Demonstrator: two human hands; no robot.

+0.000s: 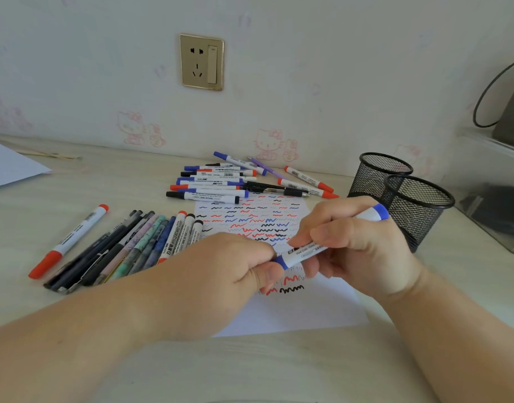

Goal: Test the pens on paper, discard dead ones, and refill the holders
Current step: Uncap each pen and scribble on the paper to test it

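Observation:
Both hands hold one blue whiteboard marker (pixel 308 250) above the test paper (pixel 293 309), which is covered in red, blue and black squiggles. My right hand (pixel 354 242) grips the white barrel. My left hand (pixel 235 271) pinches the blue cap end, which is hidden inside its fingers. A pile of markers and pens (pixel 220 181) lies beyond the paper. A row of pens and markers (pixel 127 245) lies to the left, with a lone red marker (pixel 69 241) beside it. Two black mesh holders (pixel 418 210) stand at the right; I see no pens in them.
A wall with a socket (pixel 202 62) rises right behind the desk. A clear box (pixel 494 205) stands at the far right, beside the holders. A white sheet (pixel 11 167) lies at the far left edge.

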